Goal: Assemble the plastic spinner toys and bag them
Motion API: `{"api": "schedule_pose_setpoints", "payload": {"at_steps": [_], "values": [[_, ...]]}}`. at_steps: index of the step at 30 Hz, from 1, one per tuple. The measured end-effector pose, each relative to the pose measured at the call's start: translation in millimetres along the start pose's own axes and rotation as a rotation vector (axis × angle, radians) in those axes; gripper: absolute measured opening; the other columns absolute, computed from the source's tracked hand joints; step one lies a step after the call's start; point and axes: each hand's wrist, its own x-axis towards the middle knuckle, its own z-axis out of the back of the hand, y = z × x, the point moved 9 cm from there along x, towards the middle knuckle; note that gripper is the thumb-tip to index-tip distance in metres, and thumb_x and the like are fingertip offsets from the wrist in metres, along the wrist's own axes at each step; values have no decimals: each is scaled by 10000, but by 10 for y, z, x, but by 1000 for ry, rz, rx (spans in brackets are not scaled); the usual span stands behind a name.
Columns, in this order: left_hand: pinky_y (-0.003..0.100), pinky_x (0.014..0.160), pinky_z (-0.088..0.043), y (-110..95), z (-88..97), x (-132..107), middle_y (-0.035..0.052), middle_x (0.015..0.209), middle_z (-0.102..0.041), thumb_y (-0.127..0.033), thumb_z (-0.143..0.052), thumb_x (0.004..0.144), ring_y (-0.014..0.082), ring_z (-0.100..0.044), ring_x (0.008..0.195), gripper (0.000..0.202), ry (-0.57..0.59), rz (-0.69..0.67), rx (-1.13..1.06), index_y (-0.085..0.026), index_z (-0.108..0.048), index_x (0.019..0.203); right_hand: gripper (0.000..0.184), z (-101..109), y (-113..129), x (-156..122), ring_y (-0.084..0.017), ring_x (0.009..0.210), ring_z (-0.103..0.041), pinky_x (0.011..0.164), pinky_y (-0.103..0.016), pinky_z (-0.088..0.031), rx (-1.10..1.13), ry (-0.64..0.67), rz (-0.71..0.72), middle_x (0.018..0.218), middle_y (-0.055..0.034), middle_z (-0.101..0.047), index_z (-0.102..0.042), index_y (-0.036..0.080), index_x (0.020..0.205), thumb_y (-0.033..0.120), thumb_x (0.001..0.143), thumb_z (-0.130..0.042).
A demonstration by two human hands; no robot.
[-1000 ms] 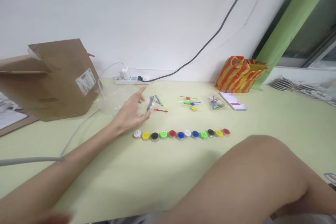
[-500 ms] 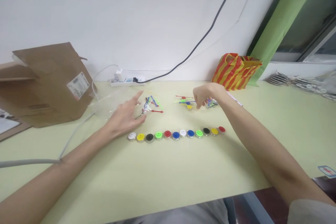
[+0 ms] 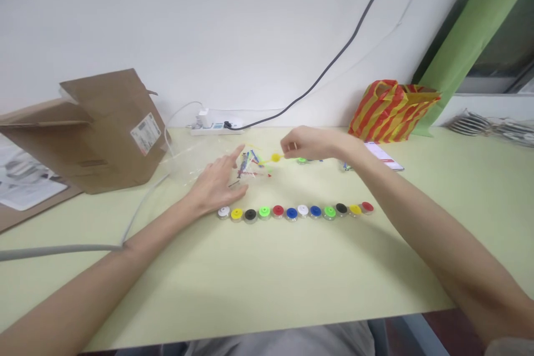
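Observation:
Between the fingertips of my right hand (image 3: 312, 143) is a yellow spinner arrow (image 3: 276, 157) with a round hub, lifted off the table. My left hand (image 3: 217, 184) rests with fingers spread at a clear plastic bag (image 3: 192, 160). Beside its thumb and fingers lies a heap of coloured spinner arrows (image 3: 249, 164), partly under or in the clear plastic. Under the right hand, a few more coloured arrows (image 3: 302, 161) show, mostly hidden. A row of round coloured caps on clear bases, with a red one (image 3: 278, 210) among them, runs across the table in front of both hands.
An open cardboard box (image 3: 112, 133) stands at the left, with a grey cable (image 3: 62, 250) crossing near my left forearm. Against the wall lies a power strip (image 3: 217, 128). Behind my right arm are a striped bag (image 3: 392, 111) and a phone (image 3: 386, 157).
My right hand has picked up the yellow spinner arrow and moved it left, toward the heap by my left hand. The left hand keeps its spread pose. The camera view has shifted slightly.

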Motion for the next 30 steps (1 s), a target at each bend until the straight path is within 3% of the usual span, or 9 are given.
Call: {"api": "schedule_pose_setpoints", "payload": {"at_steps": [5, 8, 11, 14, 17, 20, 23, 26, 30], "values": [[474, 994, -448, -143, 56, -28, 107, 1232, -606, -375, -655, 852, 321, -588, 1117, 974, -46, -101, -10, -263, -114, 1654, 152, -163, 465, 188, -128, 670, -503, 624, -269, -309, -6, -199, 189, 813, -44, -685, -717, 156, 914, 160, 940, -567], [483, 1007, -447, -186, 92, -39, 109, 1259, -597, -353, -647, 856, 322, -581, 1134, 950, -75, -135, -33, -261, -132, 1649, 213, -244, 588, 252, -126, 650, -516, 639, -263, -334, 166, -321, 233, 756, -33, -672, -729, 133, 942, 171, 982, -523], [492, 1034, -445, -155, 134, -40, 114, 1314, -578, -349, -625, 874, 315, -578, 1162, 914, -106, -118, -93, -257, -142, 1645, 303, -334, 750, 250, -140, 781, -618, 741, -258, -415, 399, -309, 361, 912, -52, -731, -726, 140, 1085, 92, 983, -445], [482, 1054, -447, -97, 167, -39, 110, 1336, -572, -346, -622, 883, 307, -569, 1199, 901, -125, -84, -162, -265, -144, 1643, 275, -386, 847, 231, -179, 959, -655, 815, -285, -452, 498, -259, 456, 1090, -76, -746, -729, 172, 1137, 181, 1011, -485], [476, 1039, -466, -63, 173, -37, 90, 1246, -599, -360, -627, 883, 290, -587, 1157, 899, -132, -68, -187, -271, -150, 1641, 172, -405, 774, 272, -202, 961, -657, 822, -309, -465, 471, -288, 400, 1064, -89, -751, -760, 161, 1025, 263, 955, -641], [474, 1018, -483, -30, 160, -30, 82, 1203, -609, -345, -639, 864, 285, -608, 1123, 917, -135, -46, -163, -280, -157, 1641, 70, -433, 686, 331, -180, 864, -651, 811, -309, -465, 419, -325, 308, 929, -71, -747, -750, 139, 886, 123, 879, -682], [476, 1016, -488, 21, 155, -17, 94, 1258, -613, -316, -638, 861, 299, -617, 1151, 921, -139, -12, -146, -292, -153, 1644, 116, -331, 693, 295, -155, 798, -632, 774, -292, -463, 446, -445, 311, 860, -41, -720, -698, 144, 821, 71, 876, -627], [473, 980, -517, 114, 185, -12, 85, 1312, -623, -302, -623, 881, 301, -643, 1149, 910, -169, 60, -195, -326, -125, 1641, 105, -100, 761, 131, -163, 859, -642, 799, -299, -473, 515, -625, 383, 934, -41, -723, -648, 171, 887, 152, 951, -567], [470, 1056, -492, 147, 296, -34, 65, 1429, -596, -296, -614, 903, 289, -608, 1267, 797, -278, 61, -289, -332, -224, 1597, 112, 121, 949, -91, -197, 990, -644, 868, -336, -484, 513, -652, 497, 1081, -65, -718, -583, 206, 1002, 213, 1022, -473]]}}
